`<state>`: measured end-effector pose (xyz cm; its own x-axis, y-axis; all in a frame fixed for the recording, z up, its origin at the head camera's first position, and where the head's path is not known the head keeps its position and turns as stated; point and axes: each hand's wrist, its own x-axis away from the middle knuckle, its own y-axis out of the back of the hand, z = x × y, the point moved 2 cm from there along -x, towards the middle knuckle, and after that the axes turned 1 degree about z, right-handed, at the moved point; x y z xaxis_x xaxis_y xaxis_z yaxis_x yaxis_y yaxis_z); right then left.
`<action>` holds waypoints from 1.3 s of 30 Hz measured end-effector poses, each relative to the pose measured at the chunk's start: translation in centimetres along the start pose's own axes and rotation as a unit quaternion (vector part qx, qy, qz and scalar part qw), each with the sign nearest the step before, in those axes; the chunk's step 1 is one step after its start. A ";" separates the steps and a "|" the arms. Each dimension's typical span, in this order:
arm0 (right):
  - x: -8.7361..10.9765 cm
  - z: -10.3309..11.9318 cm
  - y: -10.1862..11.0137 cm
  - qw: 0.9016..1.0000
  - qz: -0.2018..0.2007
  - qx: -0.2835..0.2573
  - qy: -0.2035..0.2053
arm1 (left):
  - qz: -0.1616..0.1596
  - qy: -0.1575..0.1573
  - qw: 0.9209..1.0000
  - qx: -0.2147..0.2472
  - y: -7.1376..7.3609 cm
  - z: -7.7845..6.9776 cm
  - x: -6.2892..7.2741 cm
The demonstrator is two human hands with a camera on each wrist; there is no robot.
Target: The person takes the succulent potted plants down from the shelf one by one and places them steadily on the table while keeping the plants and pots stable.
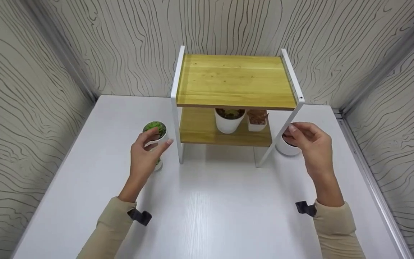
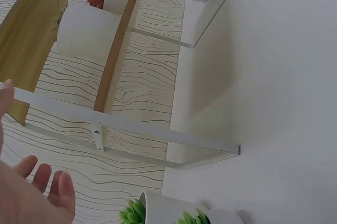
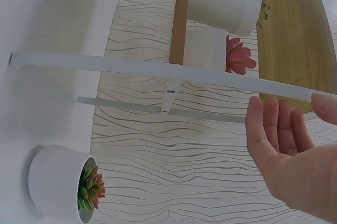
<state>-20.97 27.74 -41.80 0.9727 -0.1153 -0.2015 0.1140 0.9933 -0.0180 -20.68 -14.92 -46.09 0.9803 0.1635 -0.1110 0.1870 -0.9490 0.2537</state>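
Note:
A two-tier shelf [image 1: 234, 81] with wooden boards and white metal side frames stands on the white table. Beside its left frame is my left hand [image 1: 144, 154], thumb extended towards the post and the other fingers loosely bent, holding nothing. My right hand [image 1: 314, 145] is at the right front post [image 3: 221, 78], fingers relaxed and thumb close to the metal; whether it touches is unclear. On the lower board sit a large white potted succulent [image 1: 227, 124] and a smaller square pot [image 1: 257, 126] with a red plant [image 3: 240, 56].
Left of the shelf stand a white pot with a green succulent [image 1: 155, 128] and a smaller potted plant [image 1: 158, 165], partly hidden by my hand. Another potted succulent [image 3: 58, 179] stands on the right. Wood-patterned panels [image 1: 128, 43] enclose the table [image 1: 207, 208] at back and sides.

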 end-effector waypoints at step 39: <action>2.2 2.1 -3.8 0.978 0.079 0.191 0.042 | 0.002 -0.026 0.998 0.052 -2.5 -0.9 -3.8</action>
<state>-18.85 23.72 -40.10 0.9659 0.0555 -0.2530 0.0475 0.9224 0.3834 -24.82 -12.94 -45.45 0.9759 0.1471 -0.1612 0.1721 -0.9730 0.1539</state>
